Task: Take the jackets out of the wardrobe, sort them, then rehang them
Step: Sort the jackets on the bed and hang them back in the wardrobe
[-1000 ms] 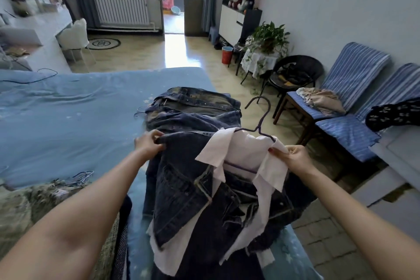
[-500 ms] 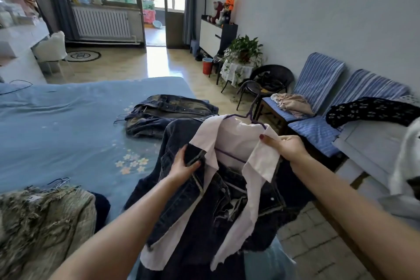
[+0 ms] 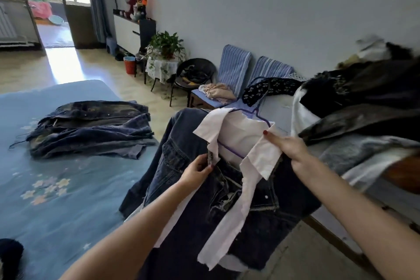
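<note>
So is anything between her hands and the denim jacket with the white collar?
No. Both hands are already on it: the left hand pinches the front edge of the denim jacket, and the right hand holds the white collar by the purple hanger. Nothing sits between.

Two forearms are showing from the lower edge of the head view, both bare, with no sleeve, watch or bracelet showing on either. The left hand [image 3: 197, 171] and the right hand [image 3: 288, 149] are wearing no gloves. Dark red polish is showing on a right thumbnail, and a similar dark polish is showing on a left fingernail. No rings are showing.
</note>
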